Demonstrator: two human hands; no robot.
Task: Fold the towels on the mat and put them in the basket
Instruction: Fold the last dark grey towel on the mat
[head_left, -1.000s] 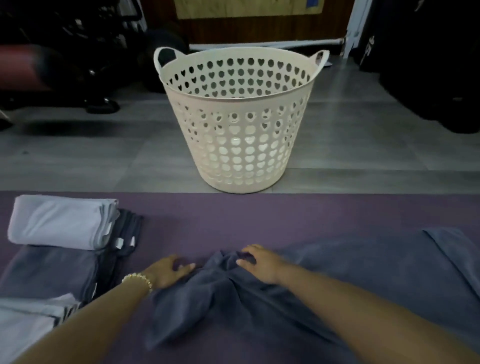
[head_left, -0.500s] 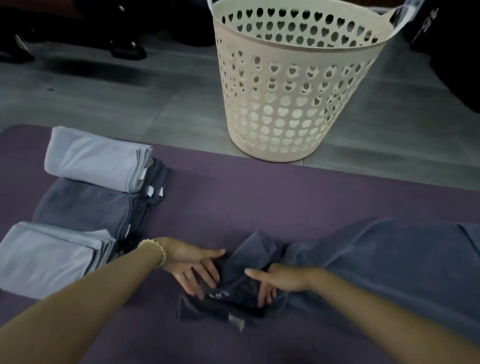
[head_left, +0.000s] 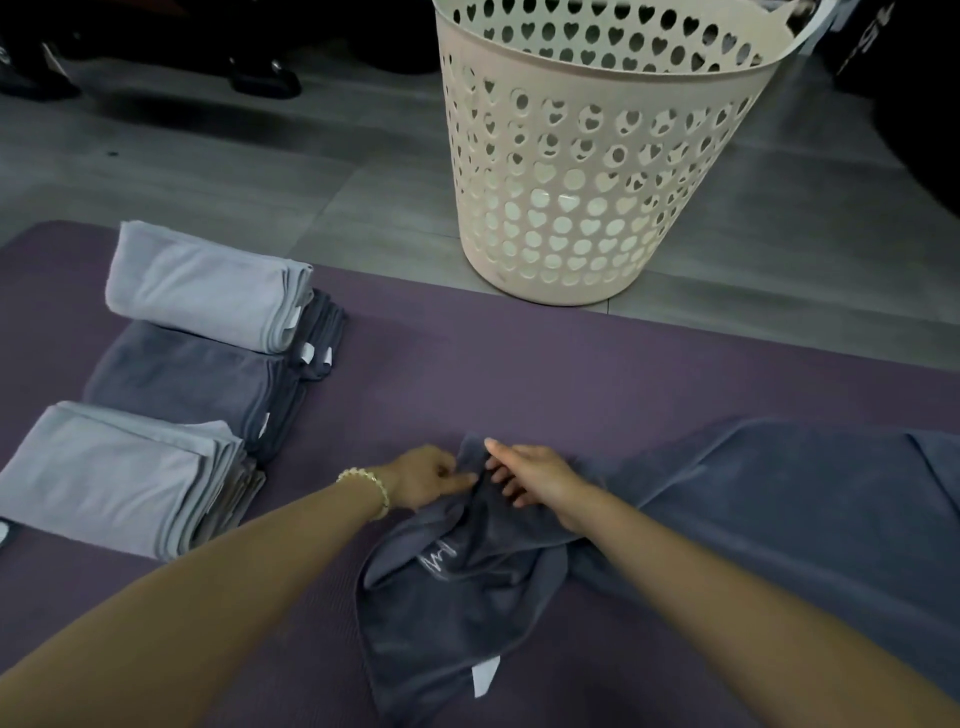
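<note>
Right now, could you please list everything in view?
cream plastic basket with heart-shaped holes: one, cream, on the floor beyond the mat.
purple foam mat: one, purple, across the foreground.
unfolded dark grey towel: one, dark grey, on the mat's right, bunched under the hands.
folded light grey towels: two piles, light grey, mat's left, one far, one near.
folded dark grey towels: one pile, dark grey, between them, partly under the far one.
grey tiled floor: one, grey, behind the mat.
gold bead bracelet: one, gold, left wrist.
left hand: one, pinching the towel's bunched fold.
right hand: one, at the same fold; grip unclear.
</note>
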